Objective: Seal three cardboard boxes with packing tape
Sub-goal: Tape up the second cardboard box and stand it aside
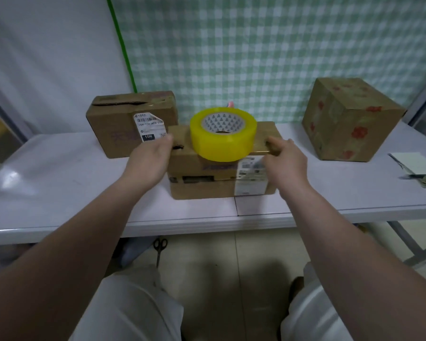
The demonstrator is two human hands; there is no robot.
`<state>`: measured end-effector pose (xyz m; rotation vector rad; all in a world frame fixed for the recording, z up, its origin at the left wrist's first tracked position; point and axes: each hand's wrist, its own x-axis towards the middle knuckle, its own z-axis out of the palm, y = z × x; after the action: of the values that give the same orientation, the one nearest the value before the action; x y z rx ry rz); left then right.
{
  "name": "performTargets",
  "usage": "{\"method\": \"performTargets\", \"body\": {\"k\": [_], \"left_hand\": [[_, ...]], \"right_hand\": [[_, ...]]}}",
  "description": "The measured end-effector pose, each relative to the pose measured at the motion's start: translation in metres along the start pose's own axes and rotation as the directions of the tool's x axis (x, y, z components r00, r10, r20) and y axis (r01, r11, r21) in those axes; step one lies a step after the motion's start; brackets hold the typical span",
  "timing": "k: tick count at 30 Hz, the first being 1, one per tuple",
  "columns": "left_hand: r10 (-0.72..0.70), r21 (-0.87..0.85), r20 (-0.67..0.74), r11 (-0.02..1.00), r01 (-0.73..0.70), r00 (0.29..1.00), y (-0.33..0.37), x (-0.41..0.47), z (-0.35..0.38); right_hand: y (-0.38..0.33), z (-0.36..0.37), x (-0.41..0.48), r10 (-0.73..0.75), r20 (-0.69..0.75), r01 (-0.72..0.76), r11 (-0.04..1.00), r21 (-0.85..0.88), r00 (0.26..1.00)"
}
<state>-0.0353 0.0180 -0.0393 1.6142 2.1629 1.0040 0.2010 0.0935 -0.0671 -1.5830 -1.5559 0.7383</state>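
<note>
A flat cardboard box (207, 187) lies in the middle of the white table (59, 193), with a yellow roll of packing tape (223, 140) resting on its top. My left hand (150, 157) holds the box's left upper edge. My right hand (284, 159) grips its right upper edge, fingers curled over the corner. A second box (118, 134) with a white label stands behind on the left, its top flap slightly gaping. A third, cube-shaped box (349, 119) with red flower prints stands at the right rear.
A notepad (414, 162) with a pen lies at the table's right edge. Black scissors (160, 249) lie on the tiled floor under the table's front edge. A checked cloth hangs behind the table. My knees show below.
</note>
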Motion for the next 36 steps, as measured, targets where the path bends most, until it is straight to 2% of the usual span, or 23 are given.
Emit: {"method": "performTargets", "body": {"k": [4, 8, 10, 13, 14, 17, 19, 22, 26, 31, 33, 36], "left_hand": [[0.099, 0.028, -0.009, 0.995, -0.099, 0.995, 0.008, -0.032, 0.012], [0.122, -0.024, 0.009, 0.992, -0.121, 0.993, 0.027, -0.058, 0.022], [0.126, -0.074, 0.066, 0.99, -0.121, 0.99, 0.033, -0.067, 0.025], [0.148, -0.202, 0.229, 0.974, -0.102, 0.962, 0.04, -0.074, 0.027], [0.169, -0.212, 0.244, 0.97, -0.117, 0.955, 0.041, -0.074, 0.029], [0.27, 0.01, 0.131, 0.962, -0.273, 0.954, 0.046, -0.064, 0.028], [0.338, 0.124, 0.107, 0.929, -0.35, 0.935, 0.048, -0.053, 0.026], [0.344, 0.198, 0.264, 0.895, -0.4, 0.901, 0.05, -0.036, 0.026], [0.411, 0.025, 0.388, 0.89, -0.455, 0.825, 0.057, -0.029, 0.026], [0.377, -0.039, 0.422, 0.916, -0.399, 0.824, 0.068, -0.032, 0.032], [0.356, -0.083, 0.427, 0.931, -0.356, 0.831, 0.071, -0.033, 0.032], [0.342, -0.114, 0.403, 0.939, -0.324, 0.849, 0.071, -0.036, 0.033]], "right_hand": [[0.004, 0.0, 0.017, 0.061, -0.08, -0.06, 0.998, 0.02, 0.995], [0.0, 0.0, 0.012, 0.102, -0.018, -0.094, 0.961, 0.258, 0.995], [0.001, -0.002, 0.009, 0.136, 0.065, -0.151, 0.9, 0.409, 0.989], [0.004, -0.007, 0.005, 0.197, 0.208, -0.285, 0.728, 0.624, 0.958], [0.005, -0.007, 0.004, 0.204, 0.239, -0.313, 0.676, 0.667, 0.949], [0.003, -0.008, 0.0, 0.214, 0.289, -0.359, 0.601, 0.714, 0.933], [0.0, -0.008, -0.002, 0.205, 0.307, -0.366, 0.613, 0.7, 0.93], [-0.004, -0.011, -0.006, 0.153, 0.328, -0.346, 0.644, 0.682, 0.932], [-0.01, -0.011, -0.007, 0.066, 0.369, -0.307, 0.699, 0.646, 0.927], [-0.023, -0.004, -0.003, 0.054, 0.347, -0.266, 0.754, 0.6, 0.936], [-0.025, 0.0, -0.002, 0.078, 0.304, -0.246, 0.785, 0.568, 0.949], [-0.021, 0.0, -0.012, 0.142, 0.149, -0.204, 0.775, 0.598, 0.978]]}}
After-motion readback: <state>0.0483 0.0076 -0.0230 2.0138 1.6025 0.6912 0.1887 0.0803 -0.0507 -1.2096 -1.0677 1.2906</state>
